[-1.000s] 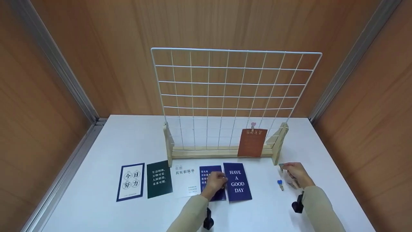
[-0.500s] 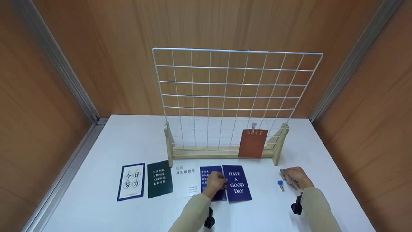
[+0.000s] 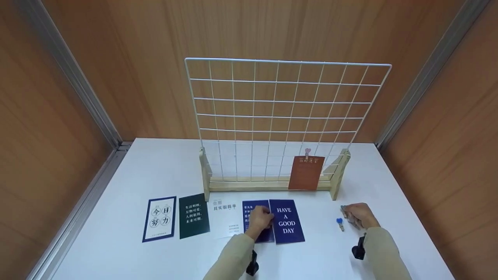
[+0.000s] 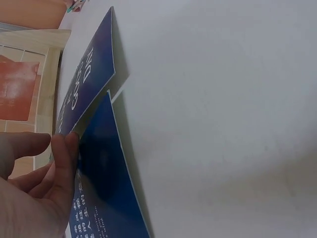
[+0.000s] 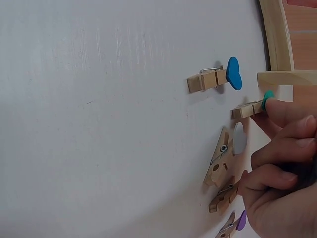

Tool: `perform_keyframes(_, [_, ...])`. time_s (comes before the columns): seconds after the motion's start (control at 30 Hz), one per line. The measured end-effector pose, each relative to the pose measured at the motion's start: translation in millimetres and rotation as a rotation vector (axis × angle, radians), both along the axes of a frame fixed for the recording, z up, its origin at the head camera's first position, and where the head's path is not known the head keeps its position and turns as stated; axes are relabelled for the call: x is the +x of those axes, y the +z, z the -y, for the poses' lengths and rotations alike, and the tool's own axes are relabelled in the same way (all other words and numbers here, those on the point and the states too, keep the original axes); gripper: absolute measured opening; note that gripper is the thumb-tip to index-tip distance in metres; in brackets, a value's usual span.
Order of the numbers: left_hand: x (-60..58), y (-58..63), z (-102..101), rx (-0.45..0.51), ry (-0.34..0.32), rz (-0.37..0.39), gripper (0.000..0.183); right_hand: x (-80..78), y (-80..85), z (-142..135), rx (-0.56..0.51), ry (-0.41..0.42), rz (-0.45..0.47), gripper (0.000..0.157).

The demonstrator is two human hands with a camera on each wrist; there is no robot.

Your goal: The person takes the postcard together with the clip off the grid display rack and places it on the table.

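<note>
My left hand (image 3: 260, 219) reaches over a dark blue card with white characters (image 4: 111, 163) and pinches the near side edge of the "HAVE A GOOD DAY" card (image 3: 288, 221). In the left wrist view that card's edge stands slightly raised beside the fingertips. At the right, my right hand (image 3: 360, 215) pinches a small wooden clothespin with a green heart (image 5: 268, 99) between thumb and finger. Next to it lies a blue-heart clothespin (image 5: 234, 73). Below the fingers are more clothespins, among them a white-heart one (image 5: 239, 139) and a purple-heart one (image 5: 241, 220).
A white wire grid (image 3: 277, 81) in a wooden stand (image 3: 249, 186) rises behind the cards. A rust-red card (image 3: 306, 173) hangs on it from a pink-heart clothespin (image 3: 307, 151). To the left lie a white card (image 3: 225, 225), a green card (image 3: 194, 216) and a blue-bordered card (image 3: 159, 219).
The "HAVE A GOOD DAY" card has shifted slightly, its top edge lower. My right hand has moved a little nearer the front, with the green-heart clothespin in its fingers.
</note>
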State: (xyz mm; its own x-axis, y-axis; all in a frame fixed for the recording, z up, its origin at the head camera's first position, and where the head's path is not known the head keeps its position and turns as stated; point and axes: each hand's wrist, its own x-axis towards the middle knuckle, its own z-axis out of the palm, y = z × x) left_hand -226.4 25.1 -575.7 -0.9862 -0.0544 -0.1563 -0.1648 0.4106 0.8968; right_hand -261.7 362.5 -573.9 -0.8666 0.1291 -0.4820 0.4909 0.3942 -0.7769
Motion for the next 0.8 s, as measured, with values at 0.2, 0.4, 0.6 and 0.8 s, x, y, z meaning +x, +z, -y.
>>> perform_keyframes(0.2, [-2.0, 0.0, 3.6, -0.014, 0.009, -0.071, 0.020, 5.9, 5.4, -0.6, 0.043, -0.038, 0.005, 0.037])
perform_keyframes(0.4, [-7.8, 6.3, 7.6, -0.084, -0.008, -0.170, 0.017, 4.3, 10.9, -0.9, 0.058, -0.041, -0.021, 0.047])
perform_keyframes(0.6, [-20.2, 25.7, 7.1, -0.091, -0.058, -0.229, 0.017, -6.2, 28.8, 10.5, 0.071, -0.023, -0.129, 0.045])
perform_keyframes(0.8, [-31.1, 45.9, 1.6, -0.080, -0.127, -0.268, 0.021, -19.5, 48.2, 21.8, 0.037, -0.014, -0.248, 0.040])
